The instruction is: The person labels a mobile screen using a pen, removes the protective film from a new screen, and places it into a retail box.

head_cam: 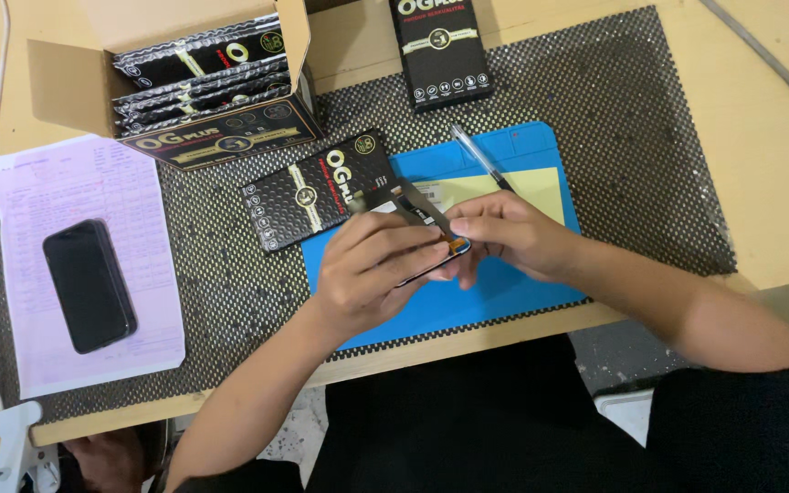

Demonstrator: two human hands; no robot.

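Both hands meet over the blue mat (504,301) near the front edge of the table. My left hand (372,274) curls around a small phone screen part (431,239), with the fingers closed on its near side. My right hand (504,236) pinches the far end of the same part, near a little orange strip. So the part sits up off the mat, held between the two hands, and it looks tilted.

I think the step now is fitting or checking the thin strip on the part. The next move would need a soft, slow touch, so the strip does not bend or tear.

Just behind the hands lies a black flat packet (317,192), and a pen (478,155) rests on the mat. A cardboard box (184,73) full of more packets stands at the back left. A dark phone (89,285) lies on a pink paper sheet (75,192), well apart to the left
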